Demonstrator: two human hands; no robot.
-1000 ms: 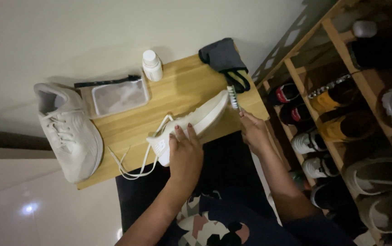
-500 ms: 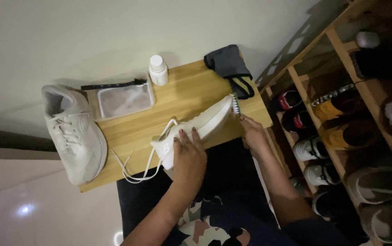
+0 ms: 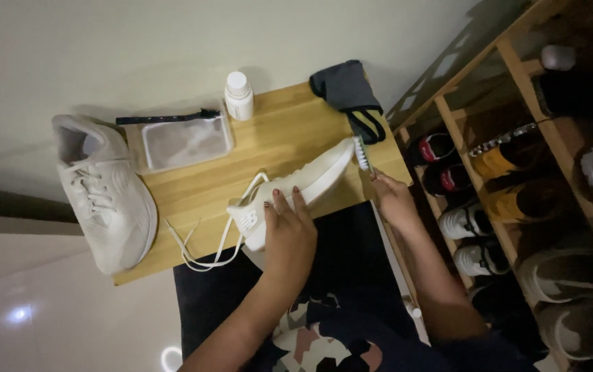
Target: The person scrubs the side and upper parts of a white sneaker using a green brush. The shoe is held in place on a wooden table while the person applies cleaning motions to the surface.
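A white sneaker (image 3: 310,180) lies on its side at the front edge of a low wooden table (image 3: 276,134). My left hand (image 3: 288,231) grips it over the laces and midfoot. My right hand (image 3: 394,198) holds a small brush (image 3: 362,153), with the bristles pressed against the sneaker's toe end. Loose white laces (image 3: 203,248) trail from the sneaker over the table's edge.
A second white sneaker (image 3: 103,193) sits at the table's left end. Behind are a clear zip pouch (image 3: 185,141), a white bottle (image 3: 238,96) and a dark folded cloth (image 3: 348,93). A wooden shoe rack (image 3: 517,158) full of shoes stands to the right.
The brush has shifted slightly along the sneaker's toe end. My left hand keeps the same hold on the sneaker.
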